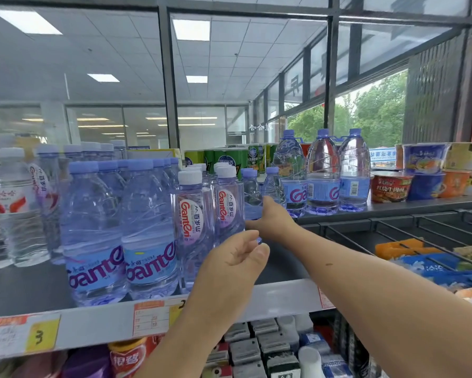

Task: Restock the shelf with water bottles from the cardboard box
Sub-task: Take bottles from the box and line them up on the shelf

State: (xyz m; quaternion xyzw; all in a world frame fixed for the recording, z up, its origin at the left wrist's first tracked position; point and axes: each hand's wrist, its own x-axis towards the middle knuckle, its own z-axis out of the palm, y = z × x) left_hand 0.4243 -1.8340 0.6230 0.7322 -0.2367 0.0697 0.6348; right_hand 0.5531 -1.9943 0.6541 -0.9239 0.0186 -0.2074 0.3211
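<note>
My right hand (270,219) gripped a small bottle (252,203) at frame centre; my left hand (237,257), fingers loosely curled and empty, risked toppling the white-capped bottles (194,214).

A shop: price-tagged shelf (98,320) stocked with water bottles (147,230) and noodle cups (390,186).

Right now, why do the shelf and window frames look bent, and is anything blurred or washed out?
Head view: the wide-angle lens bows the shelf edge and the window frames. The left hand looks soft with motion blur, as do the bottles at far left. The ceiling panels glare white. The right hand reaches to a small bottle, partly hiding it.
</note>
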